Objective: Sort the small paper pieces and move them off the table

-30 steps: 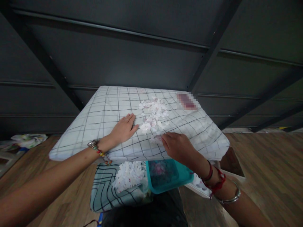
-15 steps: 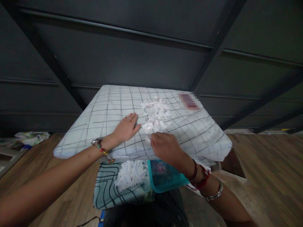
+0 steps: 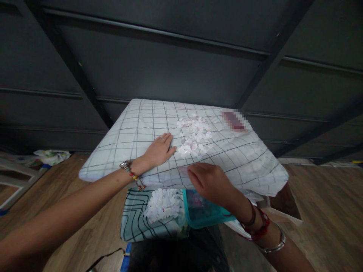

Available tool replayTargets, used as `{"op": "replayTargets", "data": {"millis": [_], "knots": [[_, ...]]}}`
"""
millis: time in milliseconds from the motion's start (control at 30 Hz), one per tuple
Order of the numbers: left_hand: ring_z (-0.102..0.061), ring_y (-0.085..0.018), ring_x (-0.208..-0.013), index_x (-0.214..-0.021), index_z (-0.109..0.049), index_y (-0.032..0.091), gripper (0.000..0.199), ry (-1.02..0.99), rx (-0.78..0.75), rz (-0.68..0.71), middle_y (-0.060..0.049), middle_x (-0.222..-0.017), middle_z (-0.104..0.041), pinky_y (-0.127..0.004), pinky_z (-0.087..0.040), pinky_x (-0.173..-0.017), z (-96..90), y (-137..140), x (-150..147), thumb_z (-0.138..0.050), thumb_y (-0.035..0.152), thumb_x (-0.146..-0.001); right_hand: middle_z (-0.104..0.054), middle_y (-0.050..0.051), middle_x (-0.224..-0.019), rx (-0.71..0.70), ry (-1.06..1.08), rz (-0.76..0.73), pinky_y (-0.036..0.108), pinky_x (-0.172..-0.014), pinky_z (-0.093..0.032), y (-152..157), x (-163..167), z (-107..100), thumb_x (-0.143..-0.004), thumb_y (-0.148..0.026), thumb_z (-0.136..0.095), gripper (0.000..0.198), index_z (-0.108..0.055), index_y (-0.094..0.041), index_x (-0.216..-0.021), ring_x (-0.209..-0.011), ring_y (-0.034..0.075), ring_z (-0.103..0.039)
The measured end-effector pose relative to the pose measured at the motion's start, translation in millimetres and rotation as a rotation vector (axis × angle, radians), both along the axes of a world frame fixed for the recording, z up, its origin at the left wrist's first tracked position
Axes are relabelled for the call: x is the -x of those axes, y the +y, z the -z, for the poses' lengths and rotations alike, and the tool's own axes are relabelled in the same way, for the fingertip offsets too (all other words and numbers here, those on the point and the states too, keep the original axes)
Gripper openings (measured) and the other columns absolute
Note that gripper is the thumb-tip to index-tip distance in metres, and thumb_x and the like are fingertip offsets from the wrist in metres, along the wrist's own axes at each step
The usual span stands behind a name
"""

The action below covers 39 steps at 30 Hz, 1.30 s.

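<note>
Lap: we see dark clothing (image 3: pixel 176 257) at the bottom edge.
Folded cloth: just beyond it, a teal cloth (image 3: pixel 132 213) with black lines carries a mound of small white slips (image 3: pixel 163 206), a few specked with red.
Tub: a teal plastic tub (image 3: pixel 200 224) sits just right of that mound, partly behind our right forearm; we cannot make out its dark, pinkish contents.
Right hand: our right hand (image 3: pixel 208 179) is above the near part of the worktop, fingers curled closed, pinching a thin translucent piece (image 3: pixel 183 171) that juts out to the left.
Left hand: our left hand (image 3: pixel 159 151) lies palm down, fingers extended, gripping nothing, just left of the loose scraps.
Worktop: the worktop (image 3: pixel 116 151) wears a white checked cover.
Loose scraps: a spread of white scraps (image 3: pixel 195 134) lies beyond the translucent piece.
Far right corner: we see a reddish, pixelated item (image 3: pixel 234 121).
Back: a dark panelled wall (image 3: pixel 159 60) rises behind.
</note>
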<state>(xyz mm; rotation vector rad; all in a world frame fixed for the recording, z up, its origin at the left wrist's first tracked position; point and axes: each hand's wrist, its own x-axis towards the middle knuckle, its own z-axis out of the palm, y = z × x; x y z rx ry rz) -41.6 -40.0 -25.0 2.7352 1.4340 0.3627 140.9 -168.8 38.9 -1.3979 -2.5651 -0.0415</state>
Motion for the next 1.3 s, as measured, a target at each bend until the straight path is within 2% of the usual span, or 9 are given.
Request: {"op": "replayTargets", "data": {"millis": [133, 233, 333, 533, 700, 900, 1133, 1300], "knots": [[-0.024, -0.025, -0.131, -0.134, -0.029, 0.004, 0.059, 0.012, 0.003, 0.003, -0.017, -0.14, -0.03, -0.039, -0.021, -0.106, -0.4, 0, 0, -0.026, 0.043, -0.09, -0.063, 0.004, -0.073, -0.034, -0.032, 0.28, 0.025, -0.055, -0.03, 19, -38, -1, -0.088, -0.022, -0.037, 0.024, -0.058, -0.015, -0.077, -0.066, 0.014, -0.056], [-0.023, -0.025, -0.131, -0.134, -0.029, 0.004, 0.06, 0.017, 0.012, 0.004, -0.017, -0.14, -0.03, -0.039, -0.02, -0.106, -0.8, 0, 0, -0.025, 0.044, -0.09, -0.063, 0.004, -0.071, -0.042, -0.097, 0.349, 0.025, -0.054, -0.028, 26, -50, 0, -0.088, -0.023, -0.037, 0.025, -0.057, -0.016, -0.074, -0.064, 0.013, -0.056], [-0.023, -0.025, -0.131, -0.134, -0.028, 0.004, 0.062, 0.011, 0.025, -0.006, -0.017, -0.14, -0.03, -0.038, -0.02, -0.106, -0.8, 1, 0, -0.025, 0.046, -0.09, -0.063, 0.003, -0.07, -0.037, -0.127, 0.339, 0.025, -0.053, -0.027, 24, -46, 2, -0.089, -0.023, -0.036, 0.028, -0.056, -0.016, -0.071, -0.062, 0.013, -0.056], [-0.023, -0.024, -0.131, -0.134, -0.029, 0.005, 0.06, 0.021, 0.023, -0.014, -0.016, -0.14, -0.031, -0.039, -0.019, -0.106, -1.7, 0, 0, -0.025, 0.044, -0.09, -0.063, 0.004, -0.072, -0.013, -0.064, 0.196, 0.024, -0.056, -0.03, 14, -44, 2, -0.087, -0.02, -0.038, 0.024, -0.059, -0.015, -0.077, -0.065, 0.012, -0.055], [-0.023, -0.026, -0.131, -0.133, -0.029, 0.002, 0.061, -0.003, 0.026, 0.0, -0.019, -0.14, -0.03, -0.04, -0.02, -0.106, -2.5, 0, -1, -0.025, 0.044, -0.09, -0.063, 0.005, -0.072, -0.033, -0.034, 0.265, 0.024, -0.055, -0.03, 14, -51, 0, -0.087, -0.021, -0.037, 0.026, -0.06, -0.014, -0.078, -0.065, 0.012, -0.055], [-0.024, -0.025, -0.131, -0.134, -0.029, 0.004, 0.059, 0.01, 0.01, -0.004, -0.017, -0.14, -0.031, -0.039, -0.02, -0.106, -2.6, -1, -1, -0.026, 0.043, -0.09, -0.062, 0.003, -0.071, -0.025, -0.08, 0.221, 0.024, -0.055, -0.028, 20, -46, 3, -0.087, -0.02, -0.037, 0.025, -0.059, -0.015, -0.076, -0.063, 0.011, -0.053], [-0.024, -0.026, -0.131, -0.133, -0.029, 0.001, 0.061, 0.005, 0.016, 0.007, -0.019, -0.14, -0.031, -0.039, -0.019, -0.106, -2.5, 0, 0, -0.026, 0.044, -0.09, -0.061, 0.003, -0.066, -0.064, -0.161, 0.366, 0.026, -0.051, -0.023, 25, -54, -1, -0.089, -0.025, -0.035, 0.03, -0.055, -0.016, -0.068, -0.057, 0.011, -0.051], [-0.024, -0.026, -0.131, -0.133, -0.029, 0.001, 0.061, 0.011, 0.015, 0.005, -0.019, -0.14, -0.03, -0.04, -0.02, -0.106, -2.2, 0, 0, -0.026, 0.043, -0.09, -0.062, 0.003, -0.071, -0.033, -0.11, 0.236, 0.024, -0.054, -0.027, 20, -45, -1, -0.087, -0.021, -0.037, 0.025, -0.058, -0.015, -0.075, -0.064, 0.011, -0.054]]}}
